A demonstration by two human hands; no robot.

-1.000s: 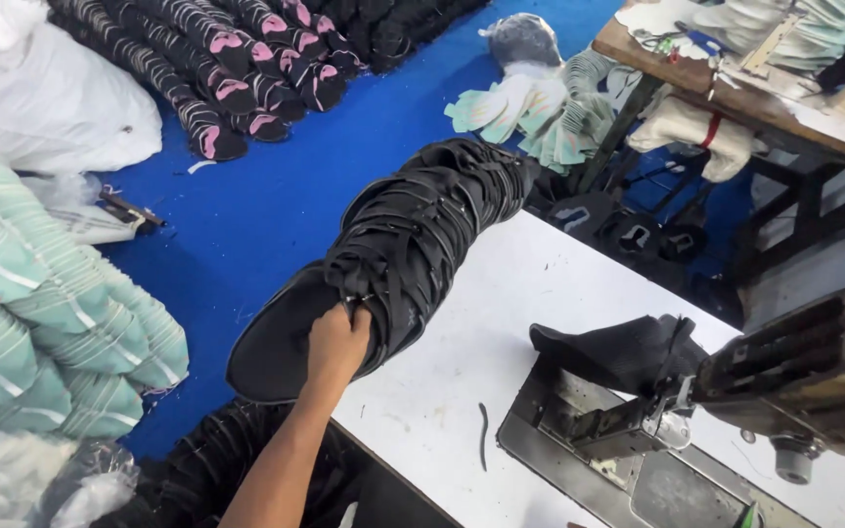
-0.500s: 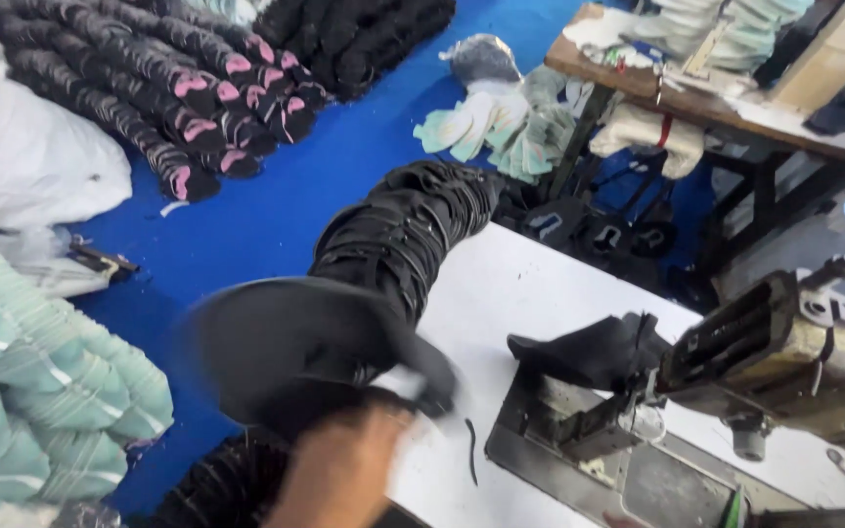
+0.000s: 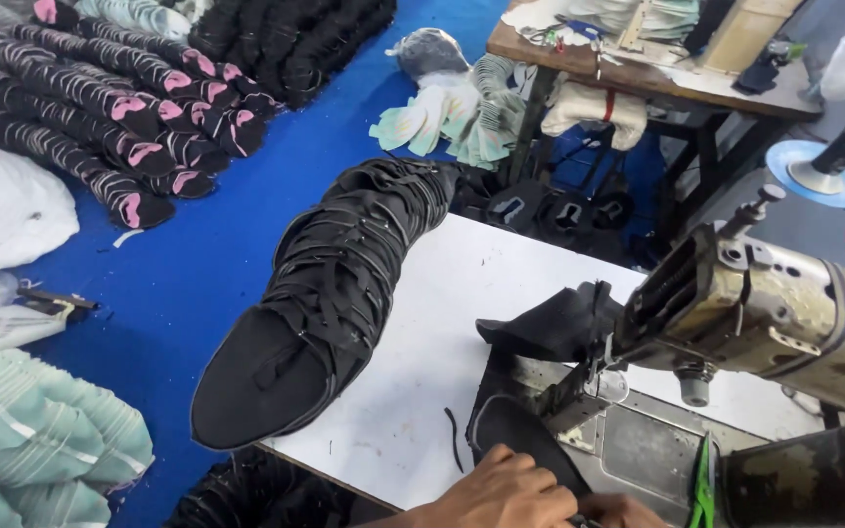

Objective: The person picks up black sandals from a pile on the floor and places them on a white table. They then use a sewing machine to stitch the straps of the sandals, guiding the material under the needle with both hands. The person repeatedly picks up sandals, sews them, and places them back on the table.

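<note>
Both hands, left hand (image 3: 501, 494) and right hand (image 3: 628, 511), pinch a black piece (image 3: 515, 435) at the sewing machine (image 3: 765, 313), beside a black stack (image 3: 330, 284).

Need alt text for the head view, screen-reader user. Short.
A hand at the bottom edge presses a black shoe piece onto the bed of an industrial sewing machine, a second hand just showing beside it. On the white table lies a long stack of black shoe uppers; more stacks cover the blue floor.
</note>
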